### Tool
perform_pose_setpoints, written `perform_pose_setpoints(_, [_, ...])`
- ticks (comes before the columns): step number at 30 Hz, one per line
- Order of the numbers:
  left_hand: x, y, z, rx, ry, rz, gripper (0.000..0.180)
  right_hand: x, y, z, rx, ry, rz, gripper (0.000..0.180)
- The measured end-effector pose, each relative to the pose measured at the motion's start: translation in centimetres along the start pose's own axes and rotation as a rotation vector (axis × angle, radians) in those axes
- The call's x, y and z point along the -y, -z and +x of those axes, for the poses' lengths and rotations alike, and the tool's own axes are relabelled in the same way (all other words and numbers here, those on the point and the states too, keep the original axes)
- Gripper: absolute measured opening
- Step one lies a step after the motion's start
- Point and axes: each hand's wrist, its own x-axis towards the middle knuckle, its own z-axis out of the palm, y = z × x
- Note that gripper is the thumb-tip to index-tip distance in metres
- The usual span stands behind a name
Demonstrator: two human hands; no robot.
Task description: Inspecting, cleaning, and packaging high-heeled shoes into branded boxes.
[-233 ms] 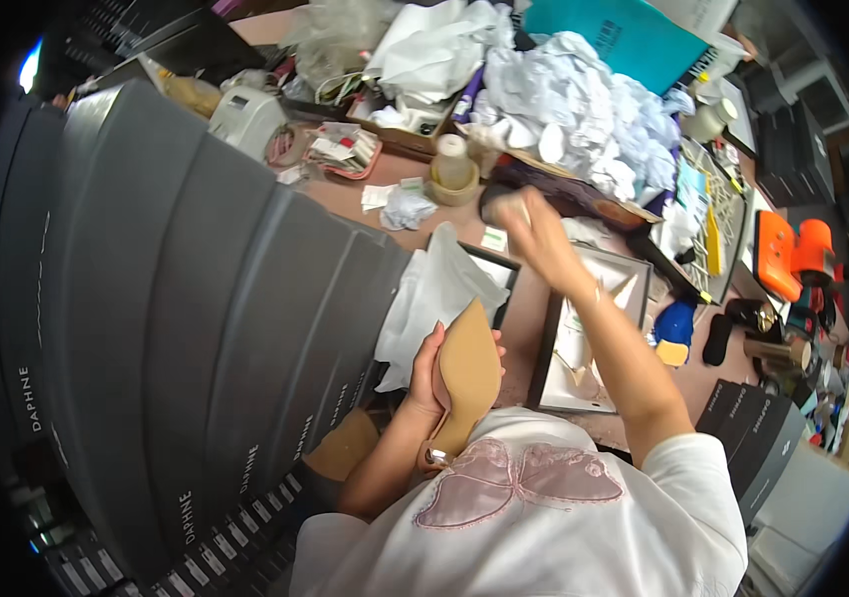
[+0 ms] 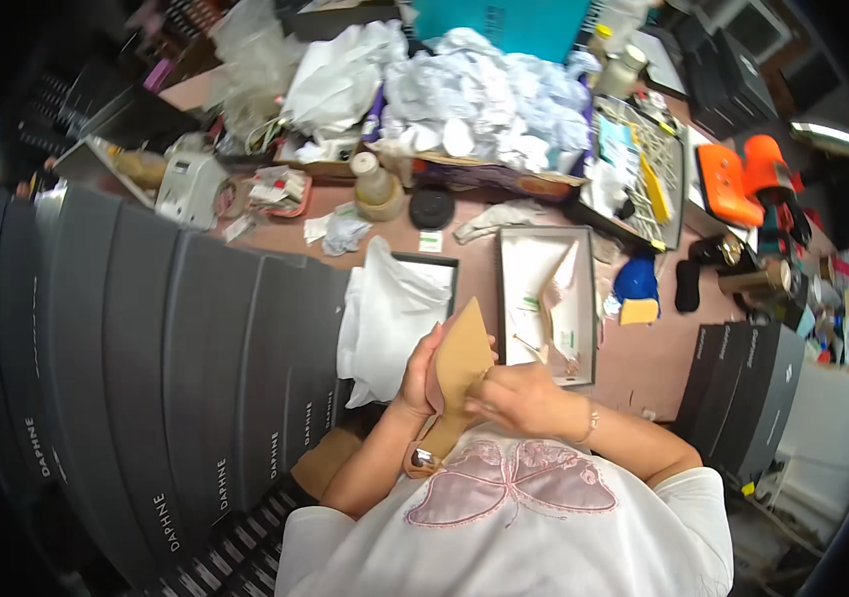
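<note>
A pointed high-heeled shoe (image 2: 460,356) is turned with its tan sole up in front of my chest. My left hand (image 2: 419,380) is wrapped round its side, with fingertips showing past the far edge. My right hand (image 2: 526,400) is at the sole's narrow middle, its fingers curled together and slightly blurred. Anything pinched in them is hidden. Just beyond, an open shoe box (image 2: 546,235) holds a second, pinkish heeled shoe (image 2: 555,297) on its side. White tissue paper (image 2: 385,308) drapes over another open box (image 2: 454,279) left of the shoe.
Stacked dark grey shoe boxes (image 2: 206,348) crowd the left, with more boxes (image 2: 739,383) at right. At the back are crumpled white paper (image 2: 484,99), a bottle (image 2: 375,184) and a round black dish (image 2: 431,208). An orange tool (image 2: 733,184) stands far right.
My right hand has come back from near the black dish to the shoe's sole. The left hand keeps its hold. The view has shifted, with the dish and the boxed shoe now uncovered.
</note>
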Motion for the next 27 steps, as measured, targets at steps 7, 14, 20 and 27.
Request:
perform_pose_setpoints(7, [3.6, -3.7, 0.6, 0.074, 0.081, 0.103, 0.055, 0.4, -0.3, -4.6, -0.075, -0.044, -0.207, 0.016])
perform_pose_setpoints(14, [4.9, -3.8, -0.3, -0.082, 0.168, 0.036, 0.054, -0.7, 0.3, -2.7, -0.219, -0.257, -0.254, 0.042])
perform_pose_setpoints(20, [3.5, -3.2, -1.0, 0.056, 0.108, 0.164, 0.059, 1.5, 0.0, -3.5, 0.0, -0.135, -0.217, 0.043])
perform_pose_setpoints(27, [3.7, -4.6, -1.0, -0.058, 0.042, 0.082, 0.055, -2.7, -5.1, 2.2, -0.3, -0.353, -0.225, 0.045])
